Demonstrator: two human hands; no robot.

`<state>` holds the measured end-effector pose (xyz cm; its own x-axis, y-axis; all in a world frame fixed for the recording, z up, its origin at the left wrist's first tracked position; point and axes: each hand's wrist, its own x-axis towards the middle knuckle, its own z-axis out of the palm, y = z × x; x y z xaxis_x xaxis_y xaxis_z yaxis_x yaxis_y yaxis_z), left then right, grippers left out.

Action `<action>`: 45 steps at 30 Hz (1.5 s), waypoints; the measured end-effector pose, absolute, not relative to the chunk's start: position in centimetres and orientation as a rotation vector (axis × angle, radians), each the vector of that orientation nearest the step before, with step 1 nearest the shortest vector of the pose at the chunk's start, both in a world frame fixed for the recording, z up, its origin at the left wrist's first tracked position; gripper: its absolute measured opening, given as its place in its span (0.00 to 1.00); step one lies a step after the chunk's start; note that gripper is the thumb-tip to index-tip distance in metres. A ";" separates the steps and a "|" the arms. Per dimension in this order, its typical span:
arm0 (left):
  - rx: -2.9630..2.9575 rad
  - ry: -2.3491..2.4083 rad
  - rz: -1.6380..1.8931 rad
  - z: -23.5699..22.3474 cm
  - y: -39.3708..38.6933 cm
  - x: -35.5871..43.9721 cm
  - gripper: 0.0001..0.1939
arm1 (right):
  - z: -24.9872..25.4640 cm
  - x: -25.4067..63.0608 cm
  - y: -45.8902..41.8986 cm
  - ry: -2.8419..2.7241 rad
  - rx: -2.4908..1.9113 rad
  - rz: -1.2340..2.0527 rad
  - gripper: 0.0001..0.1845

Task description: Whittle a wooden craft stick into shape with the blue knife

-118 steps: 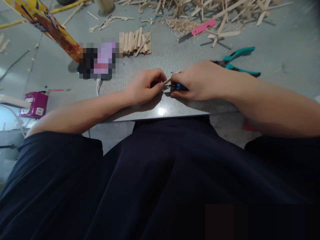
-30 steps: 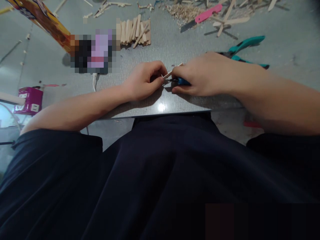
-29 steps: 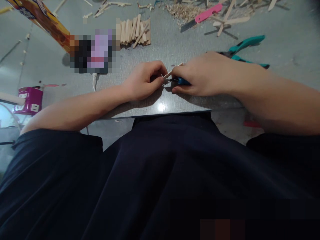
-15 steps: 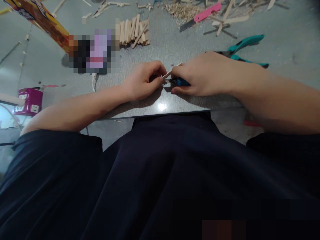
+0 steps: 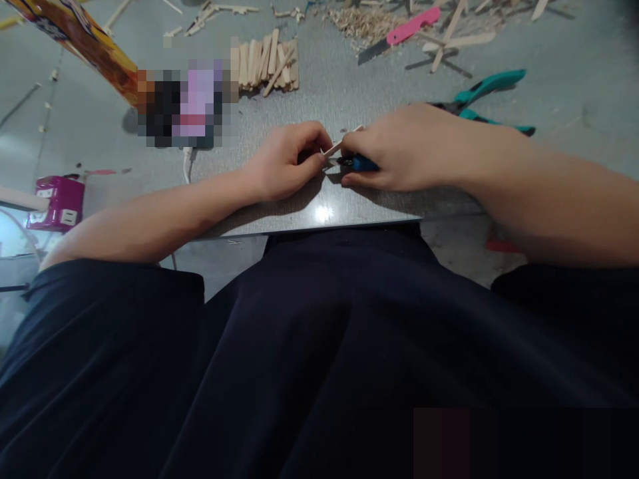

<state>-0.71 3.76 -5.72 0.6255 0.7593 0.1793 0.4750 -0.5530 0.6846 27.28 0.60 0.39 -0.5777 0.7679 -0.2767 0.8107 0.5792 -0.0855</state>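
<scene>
My left hand [image 5: 292, 159], its thumb and fingers pinched together, grips one end of a thin wooden craft stick [image 5: 335, 148]. The stick slants up to the right, passing by the index finger of my right hand [image 5: 407, 150]. My right hand is closed around a blue-handled craft knife [image 5: 364, 163]. The blade points left toward my left fingertips, just below the stick; I cannot tell whether it touches the wood. Part of the handle is hidden in my right palm.
Teal-handled pliers [image 5: 492, 86] lie beyond my right wrist. A pile of craft sticks [image 5: 267, 63] and a phone blurred by pixels [image 5: 197, 100] are at the back left. A pink-handled saw [image 5: 412, 26] rests by wood shavings [image 5: 362, 23]. The table edge [image 5: 344, 226] is near my lap.
</scene>
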 end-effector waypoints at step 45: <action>2.275 0.906 0.671 -5.9 3.7 -0.8 0.04 | -0.1 27.1 0.4 2.640 1.305 -0.222 0.29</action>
